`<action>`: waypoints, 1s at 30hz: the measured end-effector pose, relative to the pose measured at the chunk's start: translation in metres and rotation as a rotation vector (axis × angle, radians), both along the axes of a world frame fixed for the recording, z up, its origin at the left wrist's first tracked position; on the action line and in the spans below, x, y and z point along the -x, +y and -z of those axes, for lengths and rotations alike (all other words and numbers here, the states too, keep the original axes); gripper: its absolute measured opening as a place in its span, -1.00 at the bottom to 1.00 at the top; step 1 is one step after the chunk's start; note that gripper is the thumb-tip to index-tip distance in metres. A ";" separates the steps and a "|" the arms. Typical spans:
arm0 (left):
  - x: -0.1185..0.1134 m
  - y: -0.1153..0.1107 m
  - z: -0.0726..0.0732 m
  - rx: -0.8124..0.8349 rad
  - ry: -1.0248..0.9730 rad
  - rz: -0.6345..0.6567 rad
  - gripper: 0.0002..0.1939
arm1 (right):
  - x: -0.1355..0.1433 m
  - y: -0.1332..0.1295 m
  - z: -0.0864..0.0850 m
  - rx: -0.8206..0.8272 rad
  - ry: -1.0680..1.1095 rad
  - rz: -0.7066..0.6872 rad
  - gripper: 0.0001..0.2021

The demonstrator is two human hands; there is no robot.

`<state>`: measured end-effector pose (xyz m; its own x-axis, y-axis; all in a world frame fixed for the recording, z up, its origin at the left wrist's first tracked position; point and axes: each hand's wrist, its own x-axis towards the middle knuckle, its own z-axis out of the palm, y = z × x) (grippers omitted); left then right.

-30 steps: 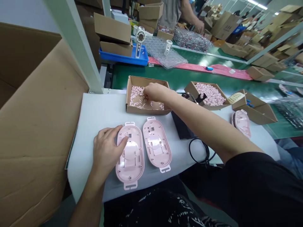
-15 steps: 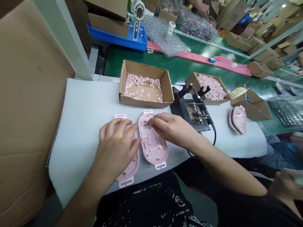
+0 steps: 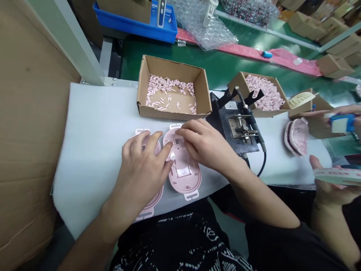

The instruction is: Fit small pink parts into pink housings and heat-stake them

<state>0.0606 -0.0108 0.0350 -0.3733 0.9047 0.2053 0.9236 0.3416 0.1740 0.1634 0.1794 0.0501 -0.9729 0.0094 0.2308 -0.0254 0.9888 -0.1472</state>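
Left hand (image 3: pixel 141 161) is spread, fingers apart, over the left pink shell (image 3: pixel 156 198); right hand (image 3: pixel 208 146) has its fingertips bunched at the far end of the right pink shell (image 3: pixel 184 180), can't tell if they're pinching anything. Both shells sit side by side on the worktop (image 3: pixel 91 128). I'd guess light, stiff, slickish plastic, so steady them by the rims, not the thin end loops (image 3: pixel 192 195). Pink bits (image 3: pixel 165 84) in the box (image 3: pixel 172 113) beyond look fiddly: fingertips only.
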 end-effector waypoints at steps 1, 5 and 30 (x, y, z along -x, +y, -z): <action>-0.001 0.002 0.000 0.015 0.007 0.008 -0.63 | 0.000 0.000 0.002 0.018 0.001 0.013 -0.73; -0.002 0.007 0.004 0.060 0.005 0.042 -0.65 | 0.005 -0.003 0.019 0.143 0.038 0.056 -0.76; 0.008 0.012 0.007 0.168 -0.050 0.083 -0.57 | 0.022 0.015 0.050 0.725 0.030 0.151 -0.64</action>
<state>0.0524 0.0016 0.0282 -0.3017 0.9529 0.0321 0.9415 0.2924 0.1675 0.1410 0.1948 0.0004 -0.9425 0.3024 0.1423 0.0887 0.6368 -0.7659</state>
